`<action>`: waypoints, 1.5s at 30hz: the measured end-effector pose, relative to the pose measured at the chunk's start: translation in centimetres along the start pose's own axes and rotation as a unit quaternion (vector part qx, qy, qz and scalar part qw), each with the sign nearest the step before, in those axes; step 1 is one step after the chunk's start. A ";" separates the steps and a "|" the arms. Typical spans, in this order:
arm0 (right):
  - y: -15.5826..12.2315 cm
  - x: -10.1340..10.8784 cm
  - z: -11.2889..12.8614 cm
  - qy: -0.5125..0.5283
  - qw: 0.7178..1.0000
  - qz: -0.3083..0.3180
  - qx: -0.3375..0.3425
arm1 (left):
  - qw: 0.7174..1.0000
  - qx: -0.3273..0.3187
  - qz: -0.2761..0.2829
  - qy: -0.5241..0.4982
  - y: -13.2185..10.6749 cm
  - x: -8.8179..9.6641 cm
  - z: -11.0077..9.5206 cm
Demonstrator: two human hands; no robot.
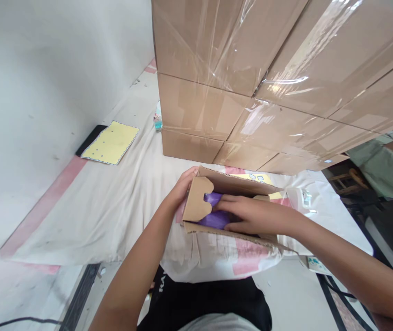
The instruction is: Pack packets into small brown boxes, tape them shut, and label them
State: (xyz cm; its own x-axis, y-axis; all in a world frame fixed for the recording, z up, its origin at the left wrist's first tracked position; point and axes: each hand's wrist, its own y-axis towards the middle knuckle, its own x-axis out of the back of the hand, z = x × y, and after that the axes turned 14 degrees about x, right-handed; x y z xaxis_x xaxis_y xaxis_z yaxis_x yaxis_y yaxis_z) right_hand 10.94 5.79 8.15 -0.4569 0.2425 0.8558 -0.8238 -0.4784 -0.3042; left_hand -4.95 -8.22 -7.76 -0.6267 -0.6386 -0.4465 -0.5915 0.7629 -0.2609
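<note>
From the head view, I see an open cardboard box (pixel 195 202) on the cloth (pixel 137 202) that covers the table, near its front edge. The left hand (pixel 184 185) is against the outside of its left end; its fingers are partly hidden there, so I can't tell whether they pinch the wall. The right hand (pixel 246 212) is down inside, spread, thumb apart from the fingers, touching something purple (pixel 217 219) that lies in the box by the left end. It could be a bag or wrapping; the shadow makes it hard to be sure.

To my eye, a hard push by the right hand could slide the box, since the cloth is loose and wrinkled. The notched flap might catch the fingers or snag the purple stuff. Behind stands a wrapped stack of boxes (pixel 196 110); shoving the box backwards could bump it.
</note>
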 end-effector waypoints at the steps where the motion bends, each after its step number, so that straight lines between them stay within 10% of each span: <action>1: -1.2 0.4 0.0 0.037 0.997 -0.051 0.036 | 1.000 -0.010 -0.002 -0.001 -0.3 -0.1 -0.2; 5: -6.6 -1.5 -0.7 0.122 0.885 -0.436 0.105 | 0.999 -0.043 0.011 -0.008 -1.7 -0.3 -1.0; 7: -8.3 -4.4 -1.3 0.132 0.836 -0.525 0.089 | 0.997 -0.064 0.030 -0.008 -2.3 -0.3 -1.2; 11: -8.4 -10.6 -2.5 0.120 0.885 -0.449 -0.025 | 0.995 -0.076 0.063 -0.008 -2.6 -0.2 -1.3; 16: -5.9 -14.1 -3.1 0.083 0.831 -0.549 -0.040 | 0.997 -0.067 0.043 -0.012 -2.6 -0.3 -1.7; 29: -2.3 -15.1 -1.3 0.040 0.744 -0.645 -0.170 | 0.984 -0.179 0.024 -0.010 -2.4 0.0 -1.7; 45: -3.0 -14.1 -2.2 0.036 0.799 -0.591 -0.103 | 0.967 -0.220 0.026 0.126 -3.3 0.0 -2.4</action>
State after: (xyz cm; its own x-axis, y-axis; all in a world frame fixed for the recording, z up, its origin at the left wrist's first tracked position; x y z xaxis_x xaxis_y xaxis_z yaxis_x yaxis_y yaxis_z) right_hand 19.09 5.71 -3.90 0.6701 0.4733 0.5718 -0.7279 0.2677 0.6313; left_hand -4.27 -10.98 -4.87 -0.7327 -0.6468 -0.2116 -0.6793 0.7140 0.1697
